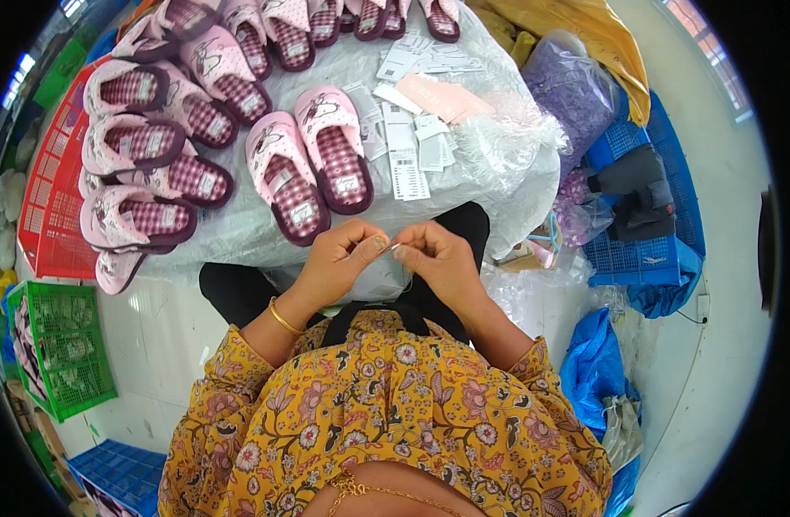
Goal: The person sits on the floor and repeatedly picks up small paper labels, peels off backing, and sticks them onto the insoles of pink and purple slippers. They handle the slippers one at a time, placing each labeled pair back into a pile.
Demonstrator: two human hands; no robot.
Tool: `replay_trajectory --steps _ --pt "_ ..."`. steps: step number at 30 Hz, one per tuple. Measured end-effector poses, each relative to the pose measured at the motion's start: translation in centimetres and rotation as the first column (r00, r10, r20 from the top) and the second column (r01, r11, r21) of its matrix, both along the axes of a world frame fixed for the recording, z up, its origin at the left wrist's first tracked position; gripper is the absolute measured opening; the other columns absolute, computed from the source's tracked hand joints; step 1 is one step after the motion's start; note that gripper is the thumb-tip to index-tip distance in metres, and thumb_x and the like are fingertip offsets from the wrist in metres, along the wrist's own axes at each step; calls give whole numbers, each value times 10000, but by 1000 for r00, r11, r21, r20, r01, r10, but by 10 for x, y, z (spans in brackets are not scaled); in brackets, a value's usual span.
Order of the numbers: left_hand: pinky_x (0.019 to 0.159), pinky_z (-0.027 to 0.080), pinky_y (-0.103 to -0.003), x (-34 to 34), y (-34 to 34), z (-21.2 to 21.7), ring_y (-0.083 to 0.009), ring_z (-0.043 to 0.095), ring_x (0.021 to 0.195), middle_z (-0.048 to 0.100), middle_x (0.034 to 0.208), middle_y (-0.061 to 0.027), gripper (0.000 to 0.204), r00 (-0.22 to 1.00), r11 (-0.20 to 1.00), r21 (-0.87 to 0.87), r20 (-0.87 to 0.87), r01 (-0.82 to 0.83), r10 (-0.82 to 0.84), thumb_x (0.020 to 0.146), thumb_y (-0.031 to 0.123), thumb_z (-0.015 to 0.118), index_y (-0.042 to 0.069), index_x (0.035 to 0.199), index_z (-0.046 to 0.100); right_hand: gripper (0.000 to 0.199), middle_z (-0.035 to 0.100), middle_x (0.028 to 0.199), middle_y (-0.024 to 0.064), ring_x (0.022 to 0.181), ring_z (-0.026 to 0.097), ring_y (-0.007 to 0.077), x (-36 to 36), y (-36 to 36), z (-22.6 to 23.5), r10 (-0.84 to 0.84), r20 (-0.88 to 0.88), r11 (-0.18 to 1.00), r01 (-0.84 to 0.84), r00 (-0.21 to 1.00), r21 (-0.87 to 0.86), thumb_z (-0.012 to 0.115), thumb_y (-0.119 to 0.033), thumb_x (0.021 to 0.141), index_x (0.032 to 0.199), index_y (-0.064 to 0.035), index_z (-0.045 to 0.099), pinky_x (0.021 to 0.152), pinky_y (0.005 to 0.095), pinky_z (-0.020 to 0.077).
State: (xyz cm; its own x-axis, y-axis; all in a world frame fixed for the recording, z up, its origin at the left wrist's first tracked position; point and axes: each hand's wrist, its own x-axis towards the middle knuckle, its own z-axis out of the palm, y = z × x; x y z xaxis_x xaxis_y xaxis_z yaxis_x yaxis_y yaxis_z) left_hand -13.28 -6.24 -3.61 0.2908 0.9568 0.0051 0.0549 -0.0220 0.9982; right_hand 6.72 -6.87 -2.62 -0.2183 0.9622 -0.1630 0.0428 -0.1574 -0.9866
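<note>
My left hand (339, 258) and my right hand (438, 257) meet fingertip to fingertip in front of my chest. Between them they pinch a small thin item (393, 247), too small to identify, possibly a tag fastener or thread. Just beyond my hands a pair of pink slippers (313, 168) with checked insoles lies on a table wrapped in grey plastic sheet (240, 228). White paper tags (408, 164) and a pink card (442, 96) lie to the right of the pair.
Several more pink slippers (153, 146) cover the table's left and far side. A red crate (54, 185) and green crate (59, 349) stand left. Blue crates (645, 250), a purple bag (576, 90) and clear plastic bags (520, 142) sit right.
</note>
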Motion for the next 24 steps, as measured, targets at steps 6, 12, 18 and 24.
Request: replay_trajectory --steps 6,12,18,24 --pt "659 438 -235 5 4 4 -56 511 744 589 805 8 136 973 995 -14 -208 100 -101 953 140 622 6 948 643 136 679 802 0 702 576 33 5 -4 -2 48 143 998 -53 989 32 738 -105 886 965 -9 682 604 215 473" --pt "628 450 -333 9 8 -4 -236 556 666 585 799 -111 136 949 978 207 -311 10 56 932 148 626 12 936 625 173 662 792 53 691 629 116 29 1 1 6 634 796 -388 773 465 784 -138 823 928 -26 704 629 268 500" --pt "628 427 -301 30 17 14 -191 521 678 556 793 -80 113 939 951 289 -343 107 -2 934 123 619 10 932 625 171 667 828 73 687 623 159 21 4 0 -52 225 971 -3 973 238 759 -120 826 942 -31 671 639 286 510" --pt "641 451 -327 57 55 17 -219 557 698 579 804 -90 186 918 882 463 -380 87 109 898 175 685 17 986 641 152 673 836 63 683 602 142 41 11 -12 -161 255 963 95 954 252 738 -92 837 950 -27 659 646 280 509"
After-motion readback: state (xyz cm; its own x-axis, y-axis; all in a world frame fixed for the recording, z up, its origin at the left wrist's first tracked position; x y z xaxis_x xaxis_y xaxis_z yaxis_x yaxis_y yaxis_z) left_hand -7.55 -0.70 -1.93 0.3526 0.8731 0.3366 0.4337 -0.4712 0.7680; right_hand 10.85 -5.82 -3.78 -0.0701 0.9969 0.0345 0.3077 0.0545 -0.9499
